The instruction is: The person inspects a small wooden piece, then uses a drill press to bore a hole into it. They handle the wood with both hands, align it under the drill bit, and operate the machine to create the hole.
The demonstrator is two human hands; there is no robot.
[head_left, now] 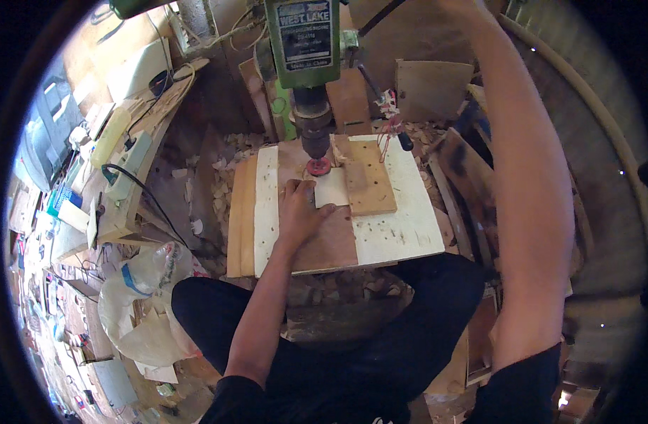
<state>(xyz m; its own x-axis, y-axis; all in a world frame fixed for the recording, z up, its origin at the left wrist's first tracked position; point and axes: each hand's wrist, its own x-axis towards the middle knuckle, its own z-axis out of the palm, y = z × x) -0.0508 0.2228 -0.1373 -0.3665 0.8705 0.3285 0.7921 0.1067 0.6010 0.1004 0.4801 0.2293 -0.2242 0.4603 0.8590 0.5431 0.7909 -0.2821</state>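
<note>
Under the green drill press (306,60), a red hole saw (318,167) hangs from the dark chuck (315,134). It is at the far edge of a small pale wood block (331,189); whether it touches the block I cannot tell. My left hand (301,212) holds this block from the left, fingers at its far corner and thumb along its near edge. A tan wooden stop (370,185) lies against the block's right side on the board-topped table (402,226). My right arm reaches up and forward; only part of my right hand (464,6) shows at the top edge, its fingers hidden.
A black-knobbed feed lever (404,140) with red wire hangs right of the chuck. Wood scraps and shavings (228,166) surround the table. At left are a bench with a power strip (130,166), a black cord (151,194) and a plastic bag (144,297).
</note>
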